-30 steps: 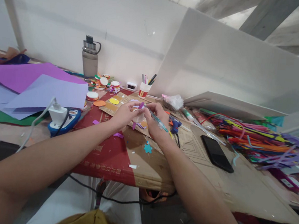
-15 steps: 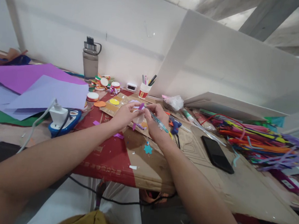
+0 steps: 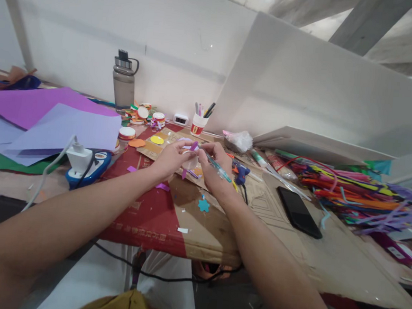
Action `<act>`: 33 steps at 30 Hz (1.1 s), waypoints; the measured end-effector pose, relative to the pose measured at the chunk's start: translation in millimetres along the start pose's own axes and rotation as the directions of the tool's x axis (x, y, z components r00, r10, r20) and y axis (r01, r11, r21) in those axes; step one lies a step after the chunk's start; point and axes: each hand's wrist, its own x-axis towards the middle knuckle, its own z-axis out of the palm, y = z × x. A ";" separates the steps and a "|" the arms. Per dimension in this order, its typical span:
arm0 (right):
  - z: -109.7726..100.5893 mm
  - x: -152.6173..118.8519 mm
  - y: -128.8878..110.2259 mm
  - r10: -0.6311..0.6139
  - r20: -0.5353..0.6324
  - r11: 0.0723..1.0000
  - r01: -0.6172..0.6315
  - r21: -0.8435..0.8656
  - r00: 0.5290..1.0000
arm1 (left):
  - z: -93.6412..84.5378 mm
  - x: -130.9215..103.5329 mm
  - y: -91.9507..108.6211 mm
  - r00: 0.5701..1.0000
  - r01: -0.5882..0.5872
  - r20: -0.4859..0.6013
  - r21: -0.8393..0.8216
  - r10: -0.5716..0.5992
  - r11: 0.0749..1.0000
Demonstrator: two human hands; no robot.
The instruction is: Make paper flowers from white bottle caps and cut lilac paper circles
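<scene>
Close together over the cardboard, my two hands meet at a small white round piece with a purple paper strip on it. My left hand pinches this piece from the left side. A clear teal pen lies in the grip of my right hand, its teal end pointing down to the right. The fingertips of that hand are at the purple strip; the pen's tip is hard to make out there. A blue star-like cutout lies just below my hands, and a yellow paper disc lies to the left.
Purple and lilac sheets and a blue power strip are on the left. Behind stand a water bottle and a pen cup. A blue glue gun, a phone and pipe cleaners lie right.
Almost nothing differs. The view has shifted very slightly, and both hands keep the same hold on the white piece and the pen.
</scene>
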 end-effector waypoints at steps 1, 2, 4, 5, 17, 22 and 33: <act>-0.2 0.1 -0.4 0.003 0.002 1.000 -0.003 0.000 1.000 | 0.3 -0.6 0.2 1.000 0.019 0.010 -0.016 -0.019 1.000; -0.3 0.1 -0.6 0.006 0.001 1.000 -0.006 -0.001 1.000 | 0.6 -1.1 0.3 0.999 0.038 0.020 -0.031 -0.037 0.999; -0.4 0.0 -0.5 0.012 -0.001 1.000 -0.012 -0.005 1.000 | 1.0 -1.9 -0.2 0.997 0.065 0.035 -0.052 -0.063 0.997; -0.4 0.0 -0.2 0.014 -0.003 1.000 -0.014 -0.006 1.000 | 1.0 -2.0 -0.7 0.997 0.068 0.038 -0.055 -0.066 0.996; -1.0 0.0 -0.5 0.017 -0.003 1.000 -0.017 -0.027 1.000 | 0.1 -1.1 -2.4 0.999 0.045 0.031 -0.029 -0.044 0.999; -0.6 -0.2 0.3 0.019 -0.011 1.000 -0.019 -0.022 1.000 | -0.7 -1.2 -2.9 0.999 0.040 0.020 -0.004 -0.040 0.999; -2.0 -0.2 -2.2 0.013 0.007 1.000 -0.013 -0.025 1.000 | 1.1 -1.9 1.7 0.998 0.010 -0.060 0.039 -0.008 0.999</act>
